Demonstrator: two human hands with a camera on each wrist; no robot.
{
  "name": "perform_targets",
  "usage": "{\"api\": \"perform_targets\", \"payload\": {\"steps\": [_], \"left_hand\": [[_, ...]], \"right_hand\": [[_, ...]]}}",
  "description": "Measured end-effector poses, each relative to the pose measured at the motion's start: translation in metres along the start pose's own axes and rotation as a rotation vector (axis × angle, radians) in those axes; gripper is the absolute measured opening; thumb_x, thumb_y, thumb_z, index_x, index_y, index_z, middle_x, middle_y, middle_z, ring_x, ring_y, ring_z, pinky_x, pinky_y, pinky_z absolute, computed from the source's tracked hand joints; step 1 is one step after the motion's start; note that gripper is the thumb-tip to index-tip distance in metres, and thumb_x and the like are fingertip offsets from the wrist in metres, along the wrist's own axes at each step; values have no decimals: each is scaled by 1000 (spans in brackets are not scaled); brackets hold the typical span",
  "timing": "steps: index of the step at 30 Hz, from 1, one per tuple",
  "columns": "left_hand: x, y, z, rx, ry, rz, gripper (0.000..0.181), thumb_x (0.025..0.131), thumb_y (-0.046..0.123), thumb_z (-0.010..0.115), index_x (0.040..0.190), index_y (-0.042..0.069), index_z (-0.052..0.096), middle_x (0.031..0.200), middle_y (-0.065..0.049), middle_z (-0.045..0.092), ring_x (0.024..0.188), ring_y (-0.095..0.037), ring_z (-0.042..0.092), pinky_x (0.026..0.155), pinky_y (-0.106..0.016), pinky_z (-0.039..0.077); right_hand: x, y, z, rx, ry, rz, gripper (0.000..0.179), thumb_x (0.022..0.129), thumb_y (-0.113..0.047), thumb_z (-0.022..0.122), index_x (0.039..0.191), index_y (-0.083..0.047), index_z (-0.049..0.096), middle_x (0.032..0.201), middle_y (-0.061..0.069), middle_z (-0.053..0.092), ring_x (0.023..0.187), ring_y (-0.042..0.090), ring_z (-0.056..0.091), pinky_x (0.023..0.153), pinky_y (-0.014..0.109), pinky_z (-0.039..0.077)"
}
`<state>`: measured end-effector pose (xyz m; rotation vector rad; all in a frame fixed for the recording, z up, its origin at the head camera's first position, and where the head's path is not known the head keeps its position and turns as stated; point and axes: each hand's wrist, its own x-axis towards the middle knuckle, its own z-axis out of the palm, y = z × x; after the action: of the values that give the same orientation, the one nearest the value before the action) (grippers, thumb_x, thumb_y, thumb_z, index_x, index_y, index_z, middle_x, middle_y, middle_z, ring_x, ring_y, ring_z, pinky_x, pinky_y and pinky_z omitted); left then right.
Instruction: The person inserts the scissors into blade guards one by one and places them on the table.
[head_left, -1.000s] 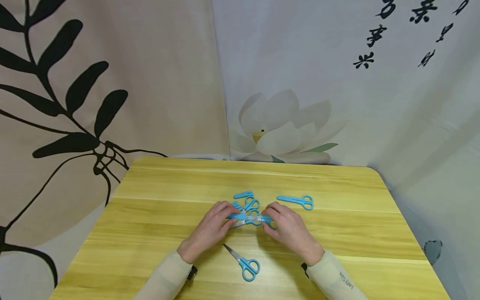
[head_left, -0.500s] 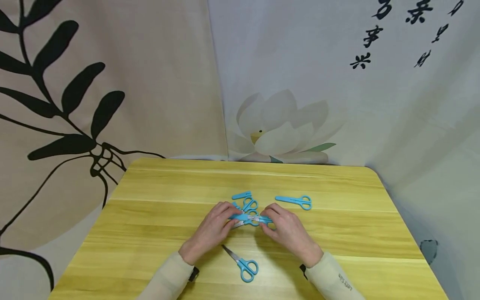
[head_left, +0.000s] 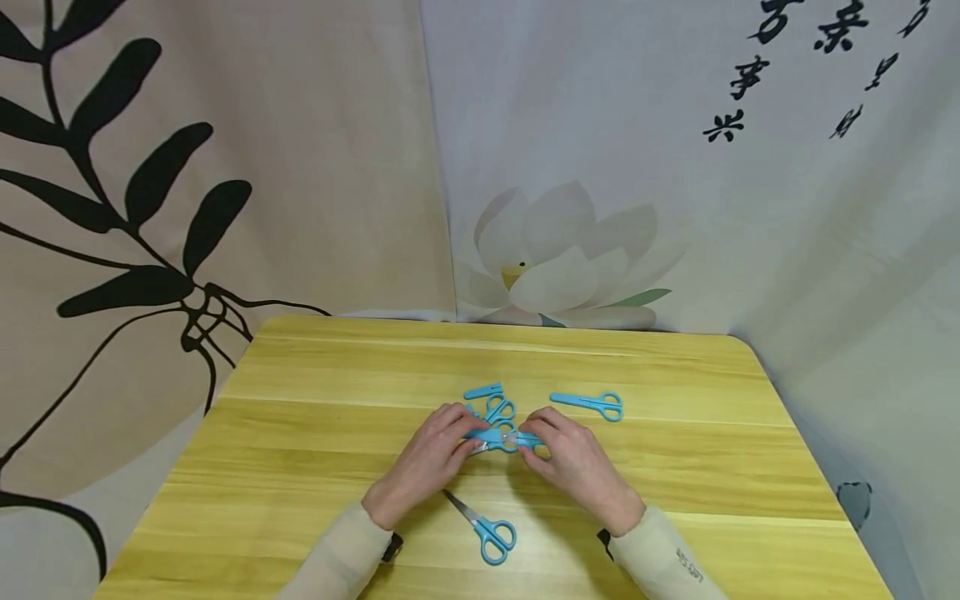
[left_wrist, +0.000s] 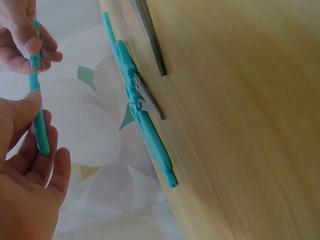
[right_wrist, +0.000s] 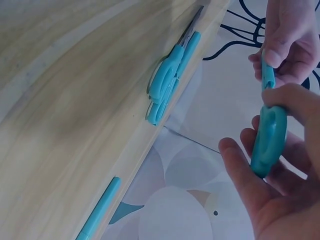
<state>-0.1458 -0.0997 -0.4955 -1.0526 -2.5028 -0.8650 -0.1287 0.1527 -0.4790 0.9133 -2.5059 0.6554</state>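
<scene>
In the head view, my left hand (head_left: 427, 450) pinches a blue blade cover (left_wrist: 41, 127) between thumb and fingers. My right hand (head_left: 579, 462) grips the blue handles of a pair of scissors (right_wrist: 270, 135). These scissors point left, their blades mostly inside the cover, with a short bit of metal visible between cover and handles. Both are held up off the tabletop in the wrist views. Behind the hands lie more blue-handled scissors (head_left: 500, 408), partly hidden. Closer to me lies another pair with bare blades (head_left: 491, 537).
A loose blue cover (head_left: 482, 391) lies at the back of the group. Right of it, a covered pair of scissors (head_left: 588, 402) rests on the wooden table (head_left: 675, 467). A printed curtain (head_left: 360, 167) hangs behind the table's far edge.
The blade cover and the scissors' handles have come closer together, so less metal shows between them. My left hand has shifted slightly right; the other scissors stay put.
</scene>
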Motion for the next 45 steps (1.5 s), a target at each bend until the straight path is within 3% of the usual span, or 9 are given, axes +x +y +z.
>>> {"api": "perform_targets", "payload": {"steps": [33,45], "left_hand": [[2,2,-1,27,11,36,17,94,8,76,111,11,74,103,1,63,94,-16,59,82,-35,54],[1,1,-2,2,26,34,17,93,8,77,110,11,75,102,1,63,91,-15,58,80,-35,53]], "right_hand": [[1,0,2,-1,22,-34,22,82,-12,88,98,-8,74,104,1,69,87,14,70,70,27,60],[3,0,4,-24,33,-86,24,81,-12,89,100,-6,74,105,3,69,88,15,70,74,27,60]]}}
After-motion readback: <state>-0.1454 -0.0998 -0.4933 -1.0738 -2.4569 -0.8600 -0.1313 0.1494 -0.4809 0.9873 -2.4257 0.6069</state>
